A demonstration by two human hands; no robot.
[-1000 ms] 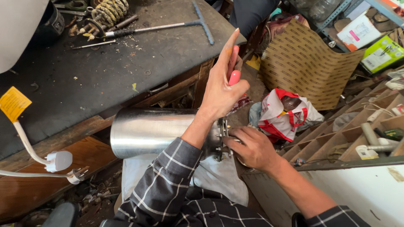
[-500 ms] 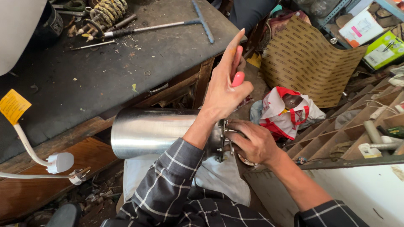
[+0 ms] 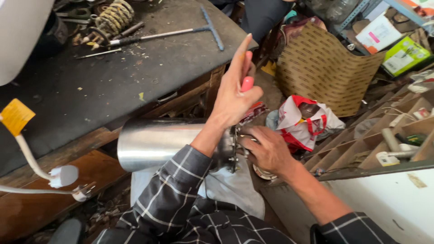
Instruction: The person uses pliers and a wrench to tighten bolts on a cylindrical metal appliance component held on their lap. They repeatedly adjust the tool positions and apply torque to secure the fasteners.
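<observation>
**Q:** What do my hands hold, taking the steel cylinder as the landmark?

**A:** The steel cylinder (image 3: 158, 142) lies on its side across my lap, just below the edge of the tabletop (image 3: 113, 86). My left hand (image 3: 235, 97) rises above the cylinder's right end, three fingers curled around a pink-handled tool (image 3: 247, 83), the forefinger stretched straight up. My right hand (image 3: 266, 149) sits at that same end, fingers closed about the bolted flange (image 3: 233, 151); what lies inside the grip I cannot tell.

**Q:** And the cloth?

**A:** A pale cloth (image 3: 230, 187) spreads under the cylinder's right end, over my knees.

**Q:** What lies beyond the cylinder?

**A:** Above and to its left, on the tabletop, a T-handled wrench (image 3: 181, 32) lies flat, with a coil spring (image 3: 113, 17) further left. To the cylinder's left, a white plug (image 3: 63, 176) hangs on its cord, which carries a yellow tag (image 3: 16, 116). To the cylinder's right, well apart, a red-and-white bag (image 3: 303, 124) rests on the floor, with a brown patterned cardboard sheet (image 3: 325, 68) leaning behind it.
</observation>
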